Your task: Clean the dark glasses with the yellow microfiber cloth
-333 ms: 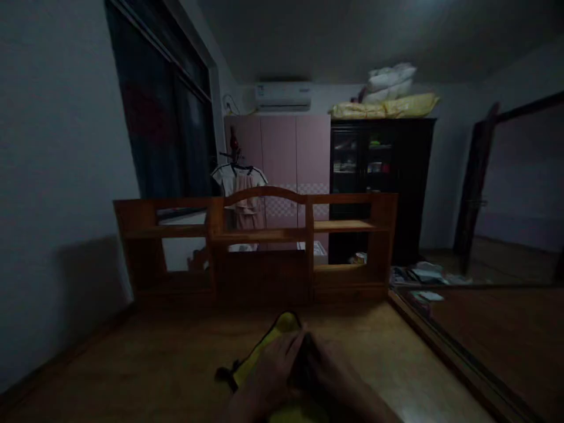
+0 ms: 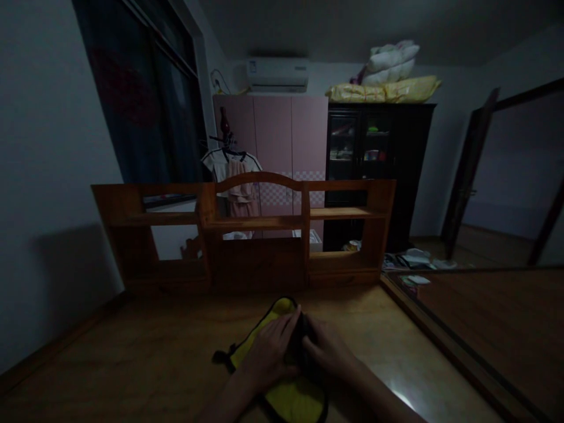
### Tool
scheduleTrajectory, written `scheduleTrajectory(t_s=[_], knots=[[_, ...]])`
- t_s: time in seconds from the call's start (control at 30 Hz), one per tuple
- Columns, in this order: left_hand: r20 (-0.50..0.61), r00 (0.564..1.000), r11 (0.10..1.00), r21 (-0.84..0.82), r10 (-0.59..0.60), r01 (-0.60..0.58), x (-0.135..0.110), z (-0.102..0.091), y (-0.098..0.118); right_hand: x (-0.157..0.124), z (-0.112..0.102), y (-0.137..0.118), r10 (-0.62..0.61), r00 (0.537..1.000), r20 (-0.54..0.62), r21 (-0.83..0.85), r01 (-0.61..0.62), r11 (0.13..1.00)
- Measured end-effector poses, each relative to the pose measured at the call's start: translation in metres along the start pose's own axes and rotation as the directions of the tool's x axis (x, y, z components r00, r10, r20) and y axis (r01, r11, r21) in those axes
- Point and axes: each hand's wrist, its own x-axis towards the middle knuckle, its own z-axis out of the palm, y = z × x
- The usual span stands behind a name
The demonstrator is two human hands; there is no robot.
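A yellow cloth item with black edging (image 2: 299, 400), which looks like a soft bag or pouch, lies on the wooden surface (image 2: 154, 358) in front of me. A dark loop or tab sticks out from its left corner. My left hand (image 2: 269, 351) is closed over its middle, fingers together and pointing away from me. On the right side, my right hand (image 2: 329, 348) grips a dark part (image 2: 304, 335) between the two hands, thumb bent in. In the dim light I cannot make out whether that dark part is the item's edge or something inside it.
A wooden headboard with open shelves (image 2: 255, 223) stands across the far end. A raised wooden rail (image 2: 432, 335) runs along the right. The wall (image 2: 53, 194) closes the left side. Papers (image 2: 416, 258) lie beyond the rail, and wardrobes (image 2: 273, 135) stand behind.
The view has tilted down slightly, so the room sits higher in the picture. My hands remain on the yellow item, and more of its near part shows below them.
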Motion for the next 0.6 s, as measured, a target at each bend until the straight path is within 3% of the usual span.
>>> scheduleTrajectory(t_s=[0.3,0.6], knots=[[-0.053,0.994,0.995,-0.021,-0.097,0.096,-0.003,0.005,-0.019,0.014,0.003,0.006,0.106,0.994,-0.025,0.348,-0.091,0.933],[-0.021,0.999,0.999,-0.035,-0.029,0.028,0.0,-0.005,-0.009,0.015,0.006,0.007,0.13,0.991,-0.017,0.392,-0.113,0.913]])
